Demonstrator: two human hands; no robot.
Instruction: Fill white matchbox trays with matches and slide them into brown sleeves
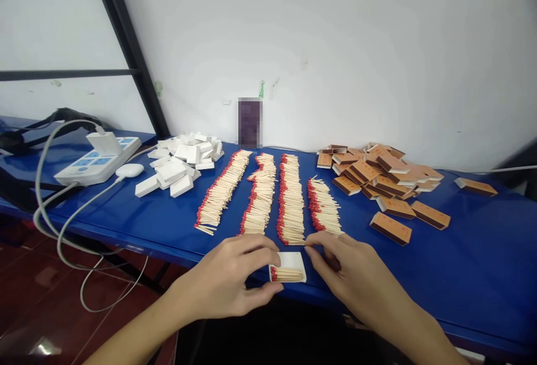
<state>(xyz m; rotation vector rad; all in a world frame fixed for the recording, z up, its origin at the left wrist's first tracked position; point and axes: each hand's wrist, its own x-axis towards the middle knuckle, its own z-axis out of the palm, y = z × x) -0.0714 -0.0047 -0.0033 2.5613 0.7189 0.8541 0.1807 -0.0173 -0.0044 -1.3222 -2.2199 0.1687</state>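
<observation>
My left hand (235, 275) holds a small white matchbox tray (289, 258) by its left end, between thumb and fingers, near the table's front edge. Several red-headed matches (289, 275) lie in the tray along its near side, heads to the left. Just right of the tray, my right hand (348, 264) has its thumb and index finger pinched at the tail end of a match at the near end of the third match row (291, 202). Its other fingers are curled under and partly hidden. The left row (224, 191), second row (259, 197) and shorter right row (323, 205) of matches lie alongside.
White trays (180, 158) are heaped at the back left, and orange-brown matchbox sleeves (381, 169) at the right. A power strip (98, 160) with white cables sits on the far left of the blue table (461, 253). A white wall stands behind.
</observation>
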